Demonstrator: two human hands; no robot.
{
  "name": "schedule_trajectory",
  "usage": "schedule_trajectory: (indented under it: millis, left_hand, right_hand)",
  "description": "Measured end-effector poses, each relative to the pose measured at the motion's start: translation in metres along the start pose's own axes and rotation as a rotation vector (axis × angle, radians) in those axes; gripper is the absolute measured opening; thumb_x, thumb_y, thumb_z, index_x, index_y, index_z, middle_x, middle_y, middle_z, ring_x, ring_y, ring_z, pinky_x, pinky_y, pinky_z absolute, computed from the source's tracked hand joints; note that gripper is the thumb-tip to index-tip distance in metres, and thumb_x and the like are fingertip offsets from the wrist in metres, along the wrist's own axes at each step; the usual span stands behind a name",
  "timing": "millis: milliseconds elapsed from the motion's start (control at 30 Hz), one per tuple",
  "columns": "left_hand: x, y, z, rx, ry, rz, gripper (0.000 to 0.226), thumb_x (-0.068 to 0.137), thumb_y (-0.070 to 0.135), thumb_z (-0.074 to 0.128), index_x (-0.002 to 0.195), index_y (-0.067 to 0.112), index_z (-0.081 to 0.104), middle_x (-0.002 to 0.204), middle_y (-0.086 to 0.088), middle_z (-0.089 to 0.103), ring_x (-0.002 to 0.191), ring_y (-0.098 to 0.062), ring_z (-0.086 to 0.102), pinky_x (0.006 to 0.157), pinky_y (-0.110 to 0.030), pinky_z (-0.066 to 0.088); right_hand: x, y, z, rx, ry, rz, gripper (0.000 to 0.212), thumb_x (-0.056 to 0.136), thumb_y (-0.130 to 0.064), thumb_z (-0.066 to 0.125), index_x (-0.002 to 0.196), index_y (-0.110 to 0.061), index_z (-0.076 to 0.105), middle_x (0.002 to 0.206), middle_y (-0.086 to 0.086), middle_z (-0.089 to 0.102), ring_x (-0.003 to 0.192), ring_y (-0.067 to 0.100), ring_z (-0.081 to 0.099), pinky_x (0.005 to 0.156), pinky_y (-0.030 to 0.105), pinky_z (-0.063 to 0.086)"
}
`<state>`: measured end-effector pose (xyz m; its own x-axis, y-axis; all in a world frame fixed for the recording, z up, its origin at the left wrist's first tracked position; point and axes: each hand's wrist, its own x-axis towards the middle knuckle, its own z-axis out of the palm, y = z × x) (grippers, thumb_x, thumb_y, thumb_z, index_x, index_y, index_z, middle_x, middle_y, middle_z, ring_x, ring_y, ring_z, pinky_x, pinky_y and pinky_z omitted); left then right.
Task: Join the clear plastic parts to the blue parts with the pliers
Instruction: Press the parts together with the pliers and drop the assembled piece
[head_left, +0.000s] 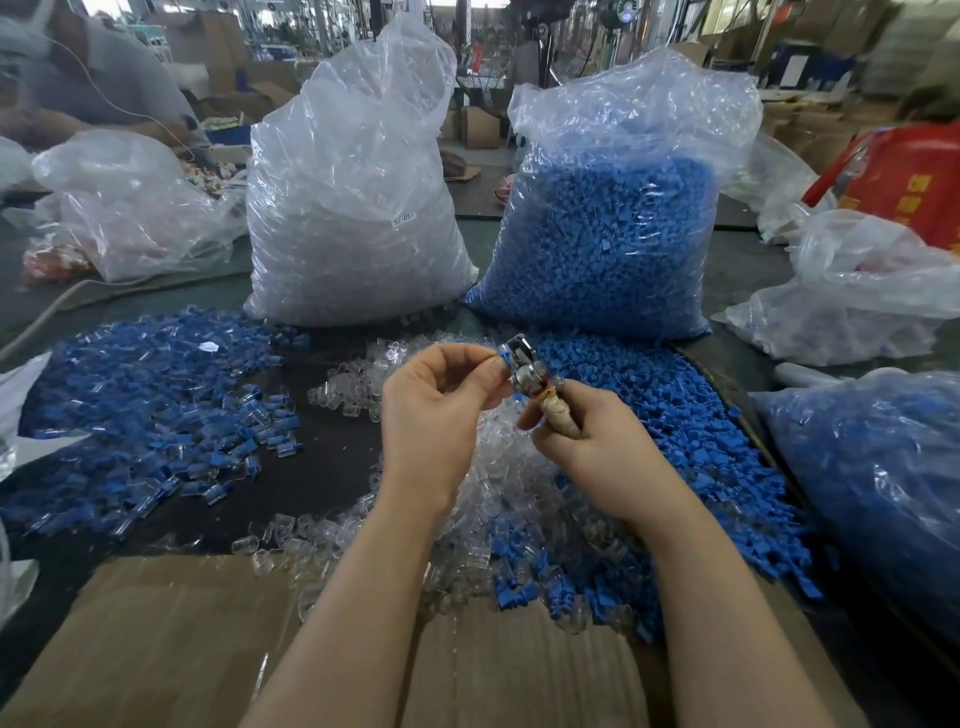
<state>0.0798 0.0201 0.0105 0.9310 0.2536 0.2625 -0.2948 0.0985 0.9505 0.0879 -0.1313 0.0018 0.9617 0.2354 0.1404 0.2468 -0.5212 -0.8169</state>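
While the right hand (587, 436) grips the pliers (530, 371) by their wrapped handle, the left hand (441, 400) pinches a blue part (503, 358) at the pliers' head. Part looks light, stiff, prob. slippery; hold by edges w/ fingertips. Loose clear parts (467, 509) lie on worktop (322, 467) below.

2 tall bags (358, 218) wall the back; dark table (322, 457) gap lies left-centre.

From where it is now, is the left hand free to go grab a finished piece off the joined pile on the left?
Probably not yet. The left hand is pinching a blue part at the head of the pliers, which the right hand grips. The joined pile itself lies open, nothing between.
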Motion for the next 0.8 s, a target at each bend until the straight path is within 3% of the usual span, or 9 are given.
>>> schedule_trajectory:
  millis: [400,500,567,667,800]
  left_hand:
    - [-0.001,0.0,-0.001,-0.015,0.0,-0.029,0.011,0.087,-0.001,0.068,0.084,0.01,0.07,0.069,0.004,0.072,0.065,-0.005,0.067,0.065,-0.018,0.054]
    - [0.0,0.001,-0.005,-0.029,-0.028,-0.096,0.008,0.087,0.002,0.069,0.086,0.01,0.071,0.072,0.002,0.073,0.067,-0.007,0.069,0.065,-0.018,0.055]
    - [0.003,0.001,-0.01,-0.077,-0.026,-0.188,0.006,0.086,0.004,0.068,0.087,0.009,0.071,0.076,-0.001,0.075,0.071,-0.01,0.071,0.065,-0.019,0.056]
    - [0.013,-0.001,-0.026,-0.28,0.131,-0.377,0.01,0.088,0.006,0.065,0.096,0.005,0.068,0.086,-0.008,0.077,0.077,-0.015,0.074,0.063,-0.02,0.057]
    - [0.024,-0.004,-0.059,-0.634,0.458,-0.535,0.013,0.091,0.004,0.062,0.103,0.001,0.065,0.083,-0.012,0.077,0.075,-0.015,0.075,0.061,-0.02,0.058]
  right_hand:
    - [-0.001,0.003,0.004,-0.105,0.072,0.0,0.021,0.082,-0.009,0.054,0.076,-0.028,0.061,0.057,-0.02,0.057,0.05,0.003,0.048,0.052,0.028,0.037]
    - [-0.001,0.002,0.004,-0.14,0.066,0.005,0.018,0.083,-0.012,0.055,0.079,-0.028,0.062,0.059,-0.02,0.058,0.052,0.003,0.049,0.051,0.027,0.037]
    - [-0.001,0.001,0.005,-0.203,0.068,-0.003,0.012,0.083,-0.015,0.056,0.084,-0.025,0.064,0.065,-0.011,0.061,0.058,0.007,0.052,0.054,0.033,0.043]
    - [0.001,0.003,0.004,-0.285,0.125,0.016,0.009,0.085,-0.02,0.055,0.089,-0.019,0.063,0.074,-0.002,0.064,0.069,0.02,0.057,0.065,0.041,0.051]
    - [0.004,0.015,-0.007,-0.345,0.209,0.128,0.008,0.087,-0.024,0.055,0.086,-0.021,0.062,0.072,-0.002,0.063,0.065,0.019,0.057,0.06,0.037,0.049]
